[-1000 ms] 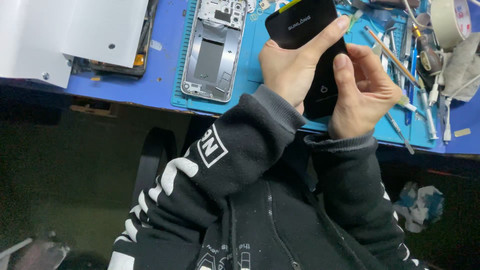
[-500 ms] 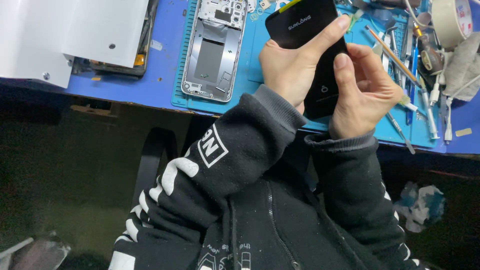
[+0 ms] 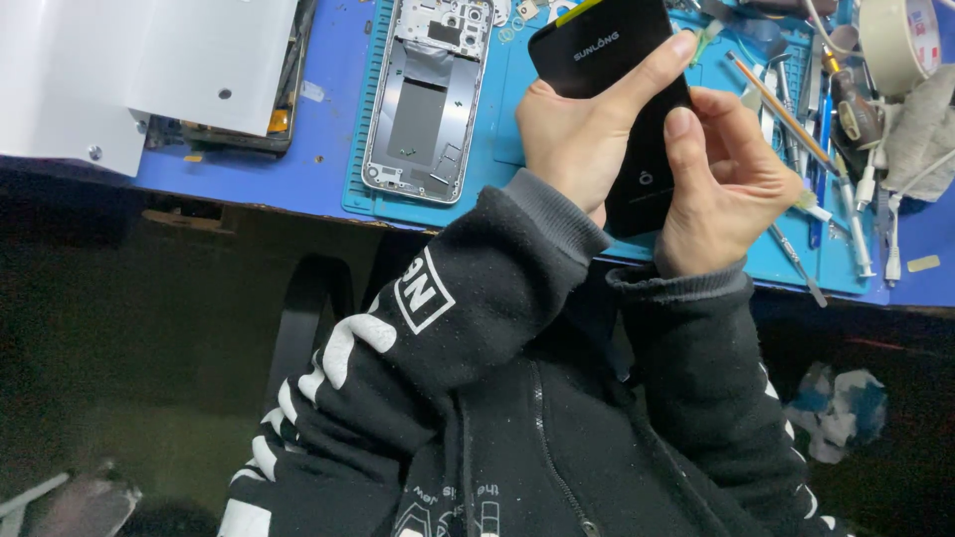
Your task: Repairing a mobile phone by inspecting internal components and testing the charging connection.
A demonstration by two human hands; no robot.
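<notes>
Work surface: blue table [image 3: 328, 179] along the far side of the view, dark floor below its near edge. A teal work mat [image 3: 517, 109] lies on the table. On the mat, left of the hands, a silver phone frame [image 3: 423, 99] lies flat, open side up, with its inner parts exposed. Far left, a white metal sheet [image 3: 129, 70] covers part of a dark device with an orange patch [image 3: 254, 119]. Far right: a cluster of hand tools [image 3: 826, 129], a roll of pale tape [image 3: 895, 45] and a grey cloth [image 3: 920, 124].

Object in hand: flat black rectangular panel [image 3: 622, 89], glossy, with a thin yellow strip at its far edge; probably a phone screen or back cover, though the view does not settle which.

Position: the panel is held above the mat, tilted, right of the silver frame. Left hand [image 3: 587, 129] grips its left edge, index finger laid across the face. Right hand [image 3: 726, 184] clasps the near right edge, thumb pressed on the black surface. Both sleeves are black with white markings.
</notes>
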